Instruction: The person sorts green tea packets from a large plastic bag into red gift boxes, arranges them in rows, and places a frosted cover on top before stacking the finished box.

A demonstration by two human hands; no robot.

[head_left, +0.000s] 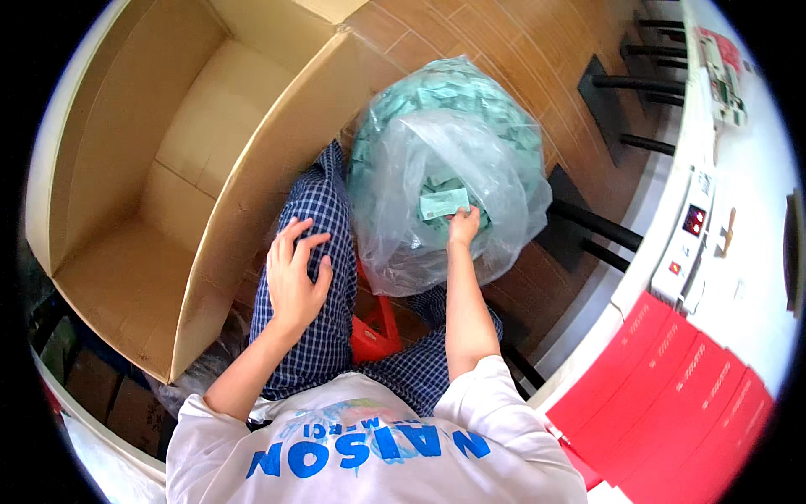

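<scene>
My right hand (464, 227) reaches into the mouth of a big clear plastic bag (403, 218) and pinches a small flat mint-green packet (444, 202) with printing on it. Many similar green packets (457, 92) fill the bag, which stands on the floor in front of my knees. Over my left thigh, in checked blue trousers, my left hand (295, 275) hovers or rests with its fingers loosely spread. Nothing is in it, and I cannot tell whether it touches the cloth.
A large open cardboard box (227, 218) stands close on my left, its visible inside bare. On the right, a white table (747, 252) carries red boxes (663, 395) and a white device with a red display (693, 220). Black table legs (596, 227) stand beside the bag. Something red (376, 332) shows between my legs.
</scene>
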